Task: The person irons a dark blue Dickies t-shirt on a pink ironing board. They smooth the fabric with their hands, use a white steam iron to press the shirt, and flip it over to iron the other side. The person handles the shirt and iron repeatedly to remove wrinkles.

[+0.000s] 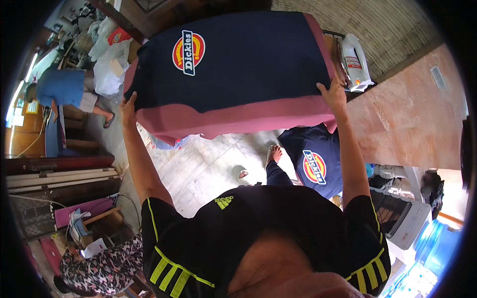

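Observation:
A navy cloth piece (pixel 253 64) with a red, yellow and white printed emblem lies spread over a table draped in a pink cloth (pixel 198 119). At its near left corner my left hand (pixel 129 108) is closed on the navy cloth's edge, thumb on top. My right hand (pixel 335 97) pinches its near right corner; the fingers of both hands are partly hidden behind the cloth. A second navy cloth piece (pixel 315 161) with the same emblem hangs below, to the right of my leg.
A white iron-like appliance (pixel 354 62) stands beside the table's right end. White plastic bags (pixel 110 69) are heaped at the left. One person in blue (pixel 64 87) is at far left, another in a patterned top (pixel 104 268) at lower left. A white oven-like box (pixel 400 216) sits at right.

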The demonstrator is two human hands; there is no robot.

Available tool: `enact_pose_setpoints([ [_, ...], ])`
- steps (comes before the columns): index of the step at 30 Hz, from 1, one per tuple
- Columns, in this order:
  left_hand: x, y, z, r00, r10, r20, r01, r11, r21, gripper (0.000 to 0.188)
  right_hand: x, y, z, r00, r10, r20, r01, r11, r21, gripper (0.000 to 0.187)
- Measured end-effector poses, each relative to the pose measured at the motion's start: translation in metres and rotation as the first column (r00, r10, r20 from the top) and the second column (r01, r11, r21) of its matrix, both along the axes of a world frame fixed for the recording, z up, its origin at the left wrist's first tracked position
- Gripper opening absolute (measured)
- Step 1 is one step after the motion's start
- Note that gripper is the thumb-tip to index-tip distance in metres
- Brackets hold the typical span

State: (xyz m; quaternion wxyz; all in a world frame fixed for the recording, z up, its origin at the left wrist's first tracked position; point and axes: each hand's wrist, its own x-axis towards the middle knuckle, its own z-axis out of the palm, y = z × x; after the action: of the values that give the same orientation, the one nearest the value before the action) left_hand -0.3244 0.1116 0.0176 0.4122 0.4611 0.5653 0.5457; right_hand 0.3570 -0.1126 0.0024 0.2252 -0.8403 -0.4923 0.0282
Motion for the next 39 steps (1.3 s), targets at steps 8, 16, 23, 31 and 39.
enact_pose_setpoints([
  [8, -0.025, -0.005, 0.027, 0.996, 0.006, -0.092, -0.013, 0.997, -0.072, 0.021, 0.033, 0.013, 0.024, 0.642, 0.098, -0.76, -0.065, 0.995, 0.073, 0.033],
  [16, -0.087, -0.06, 0.049, 0.998, -0.05, -0.045, 0.043, 0.989, -0.145, 0.025, -0.004, -0.067, 0.119, 0.414, 0.24, -0.878, -0.012, 0.966, 0.258, 0.027],
  [23, -0.071, -0.171, 0.011, 0.996, 0.04, 0.077, -0.018, 0.964, -0.265, 0.019, 0.01, -0.173, 0.064, 0.425, 0.058, -0.903, -0.02, 0.998, 0.054, 0.025],
  [31, -0.081, -0.151, -0.053, 0.561, 0.188, -0.806, -0.142, 0.981, 0.13, 0.052, 0.016, -0.159, 0.011, 0.921, 0.109, -0.374, -0.16, 0.981, -0.107, 0.042],
  [39, 0.04, 0.043, 0.016, 0.409, 0.211, -0.888, -0.161, 0.974, 0.158, 0.065, -0.083, 0.105, 0.025, 0.848, 0.507, -0.155, -0.458, 0.847, 0.269, 0.02],
])
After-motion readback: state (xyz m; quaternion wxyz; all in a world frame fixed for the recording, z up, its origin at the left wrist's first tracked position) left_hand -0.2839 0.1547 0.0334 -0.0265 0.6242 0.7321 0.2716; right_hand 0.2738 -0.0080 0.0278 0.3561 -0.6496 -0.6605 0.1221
